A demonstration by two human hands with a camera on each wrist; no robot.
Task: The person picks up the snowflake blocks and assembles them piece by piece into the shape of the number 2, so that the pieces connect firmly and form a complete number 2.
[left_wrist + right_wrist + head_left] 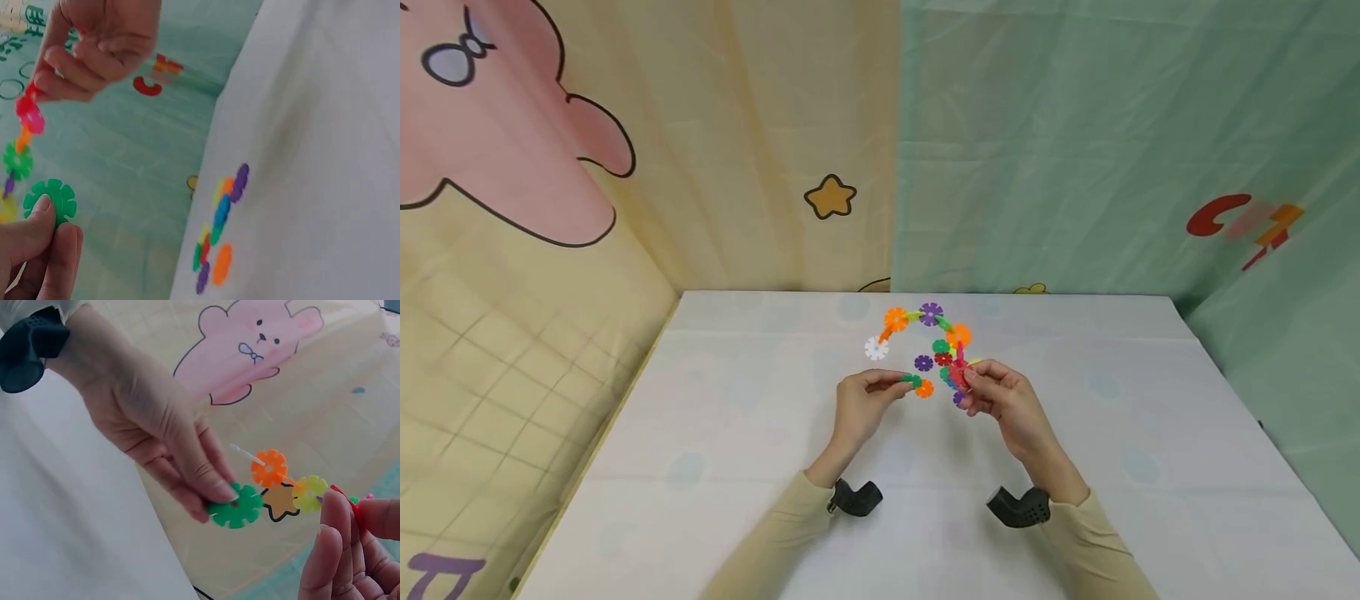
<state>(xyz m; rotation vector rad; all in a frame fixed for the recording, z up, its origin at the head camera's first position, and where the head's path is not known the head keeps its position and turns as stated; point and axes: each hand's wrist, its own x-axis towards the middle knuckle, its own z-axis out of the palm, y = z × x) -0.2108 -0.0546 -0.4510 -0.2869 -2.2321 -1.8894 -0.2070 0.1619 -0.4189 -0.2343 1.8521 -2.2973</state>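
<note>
My left hand (pixel 865 404) pinches a green notched plastic disc (pixel 240 509) between thumb and fingers. Across from it, my right hand (pixel 1011 408) grips a red notched disc (pixel 957 373) at one end of a chain of interlocked flower-shaped discs. From there the chain arches up and leftward through a purple disc (pixel 931 314) to a white disc (pixel 876 348) at its other end. The green disc is apart from the chain. In the left wrist view the chain hangs from my right fingertips, with another green disc (pixel 17 161) along it.
Several loose discs lie on the white table (pixel 737 433) below my hands, among them an orange disc (pixel 222 264) and a purple disc (pixel 239 182). Printed curtains (pixel 1060 150) stand behind and beside the table. Each wrist carries a black camera mount (pixel 1021 507).
</note>
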